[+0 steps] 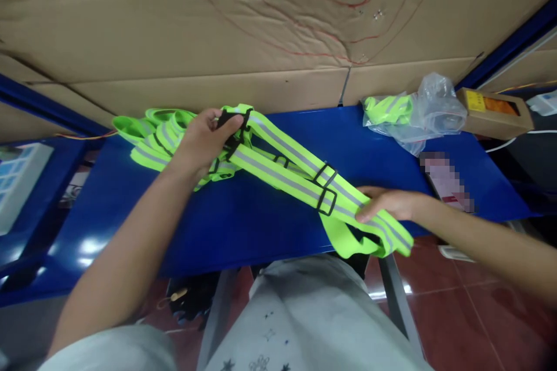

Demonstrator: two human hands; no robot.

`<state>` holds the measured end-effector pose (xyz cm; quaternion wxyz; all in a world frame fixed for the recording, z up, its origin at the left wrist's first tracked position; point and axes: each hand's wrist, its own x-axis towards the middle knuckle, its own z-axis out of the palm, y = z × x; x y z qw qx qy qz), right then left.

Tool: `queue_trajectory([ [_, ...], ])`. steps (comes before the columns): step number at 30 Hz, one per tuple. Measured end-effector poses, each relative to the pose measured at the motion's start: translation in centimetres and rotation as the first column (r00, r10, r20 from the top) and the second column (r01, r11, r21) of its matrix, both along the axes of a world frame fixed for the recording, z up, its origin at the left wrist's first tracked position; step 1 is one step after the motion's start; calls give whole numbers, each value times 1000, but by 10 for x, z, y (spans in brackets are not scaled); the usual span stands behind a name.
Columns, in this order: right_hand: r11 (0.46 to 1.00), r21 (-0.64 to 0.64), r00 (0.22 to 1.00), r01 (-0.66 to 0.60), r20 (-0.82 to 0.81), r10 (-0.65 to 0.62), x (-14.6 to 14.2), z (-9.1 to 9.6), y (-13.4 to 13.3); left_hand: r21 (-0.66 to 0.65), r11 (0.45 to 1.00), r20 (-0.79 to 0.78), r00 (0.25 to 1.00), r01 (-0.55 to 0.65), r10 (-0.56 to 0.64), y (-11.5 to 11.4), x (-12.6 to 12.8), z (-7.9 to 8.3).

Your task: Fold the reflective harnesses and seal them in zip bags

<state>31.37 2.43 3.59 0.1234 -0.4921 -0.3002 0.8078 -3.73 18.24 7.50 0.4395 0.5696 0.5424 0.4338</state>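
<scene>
so i had a neon yellow reflective strap point(278, 175) stretched across in front of me, over the blue desk point(195, 243), with its looped end out past the near edge. the fingers of my left hand point(201, 138) were pinched around a black clip point(234, 142), thumb on top, and the fingers of my right hand point(394, 204) gripped the bands closer to that loop, thumb on top there too. couldn't tell how hard i was squeezing with either. two black sliders point(326, 202) sat on the stretch between, just beside each other. imo doing this bit well came down to light, even tension, bands flat and grey stripes facing up, so a twist would show before it got to a slider. the thing i'd have watched was the loose pile of straps point(163, 136) right behind my left wrist, since it looked like an easy snag. the bagged strap point(389, 110) and cardboard box point(500, 113) were at the far right, well apart from the left hand's end.
</scene>
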Motion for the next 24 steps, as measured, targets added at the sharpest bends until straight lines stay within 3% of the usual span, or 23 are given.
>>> queue_trajectory([
  [3,982,46,960,-185,224,170,29,20,36,-1,996,46,995,-88,88,-32,-1,-20],
  [5,928,103,888,-357,347,303,46,30,65,-23,991,61,990,-129,130,-61,-5,-37],
  [8,766,243,737,-596,545,400,58,39,107,-168,977,54,988,-132,143,-107,-18,-61],
  [11,535,392,584,-749,772,252,43,42,124,-226,940,7,964,-258,266,-139,-32,-72],
  [14,205,576,553,-791,817,-163,-6,42,102,-208,894,-37,917,-396,398,-151,-41,-73],
  [16,57,628,585,-776,750,-309,-50,36,72,-200,880,-49,901,-431,431,-150,-45,-73],
  [18,-25,642,602,-766,703,-379,-92,21,41,-205,874,-43,896,-440,441,-148,-47,-73],
  [20,-108,629,622,-769,700,-351,-121,-1,22,-199,872,-35,892,-447,450,-146,-50,-74],
  [22,-143,625,634,-767,705,-317,-133,-25,20,-177,870,-41,887,-460,460,-146,-54,-78],
  [24,-141,619,631,-773,726,-271,-132,-44,28,-153,869,-57,883,-470,467,-146,-57,-83],
])
